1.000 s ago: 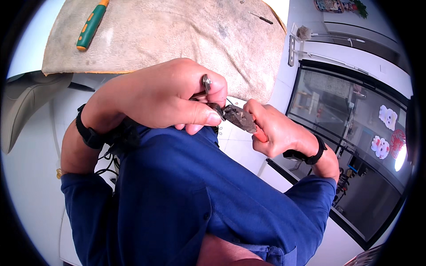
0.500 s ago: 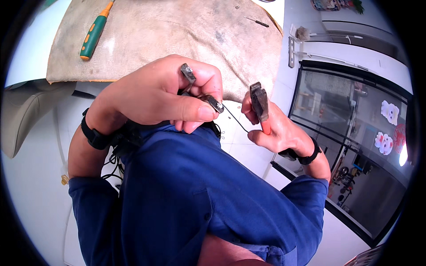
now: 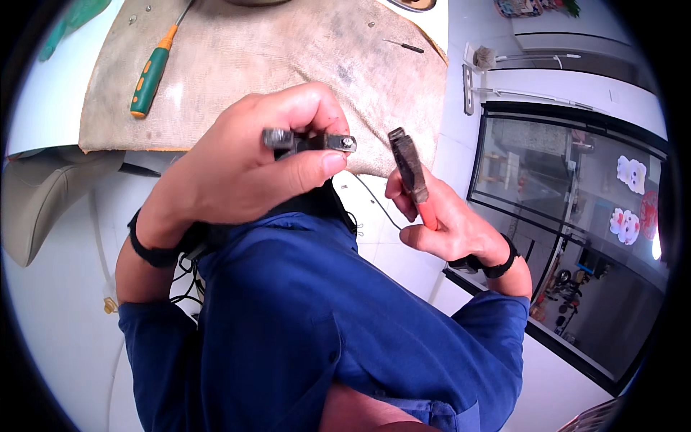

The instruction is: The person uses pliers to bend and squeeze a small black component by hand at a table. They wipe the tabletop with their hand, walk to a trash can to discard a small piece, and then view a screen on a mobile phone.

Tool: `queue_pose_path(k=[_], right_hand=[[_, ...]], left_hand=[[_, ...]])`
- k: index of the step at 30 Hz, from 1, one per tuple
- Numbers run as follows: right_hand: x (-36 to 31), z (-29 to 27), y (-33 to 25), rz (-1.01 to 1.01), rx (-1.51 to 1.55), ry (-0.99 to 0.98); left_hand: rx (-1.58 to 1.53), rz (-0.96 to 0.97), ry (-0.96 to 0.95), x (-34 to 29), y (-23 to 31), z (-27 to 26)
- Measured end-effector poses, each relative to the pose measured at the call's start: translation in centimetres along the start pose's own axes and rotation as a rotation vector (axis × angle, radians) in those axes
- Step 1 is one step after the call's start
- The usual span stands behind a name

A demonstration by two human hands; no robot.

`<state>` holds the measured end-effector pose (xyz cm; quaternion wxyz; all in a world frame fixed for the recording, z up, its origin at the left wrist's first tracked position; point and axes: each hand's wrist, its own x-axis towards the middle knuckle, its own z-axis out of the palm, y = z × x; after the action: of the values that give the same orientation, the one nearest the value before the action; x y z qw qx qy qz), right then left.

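Note:
My left hand (image 3: 245,155) is closed around a small dark metal part (image 3: 335,142) with a bright screw-like spot near its end. The thumb presses along the part, and my palm and fingers hide the rest of it. Dark-jawed pliers (image 3: 409,165) with a red handle rest in my closed right hand (image 3: 450,223), their jaws pointing up and away from me. A thin dark wire (image 3: 378,200) runs from below my left fingers to my right thumb. The pliers are apart from the metal part.
Ahead lies a stained beige cloth (image 3: 216,43) on the table. On it are a green and orange screwdriver (image 3: 149,83) and a small black-handled screwdriver (image 3: 410,47). A beige chair (image 3: 54,198) stands at the left, and a black-framed glass door (image 3: 568,173) at the right.
My left hand has turned the metal part, so its end now points right rather than down. The pliers have shifted slightly left and tilted more. The wire hangs lower.

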<state>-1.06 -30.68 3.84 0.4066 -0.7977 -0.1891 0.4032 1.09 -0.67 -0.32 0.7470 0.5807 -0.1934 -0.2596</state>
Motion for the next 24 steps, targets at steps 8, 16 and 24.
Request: queue_pose_path(k=[8, 16, 24], right_hand=[[-0.1, 0.1, -1.3, 0.095, 0.075, -0.1], [-0.5, 0.0, -1.5, -0.024, 0.044, -0.06], [-0.5, 0.0, -2.1, 0.043, 0.048, 0.024]], left_hand=[[0.48, 0.248, 0.198, -1.0, 1.0, 2.5], [0.762, 0.461, 0.324, -0.5, 1.5, 4.0], [0.839, 0.598, 0.384, 1.1, 1.3, 4.0]])
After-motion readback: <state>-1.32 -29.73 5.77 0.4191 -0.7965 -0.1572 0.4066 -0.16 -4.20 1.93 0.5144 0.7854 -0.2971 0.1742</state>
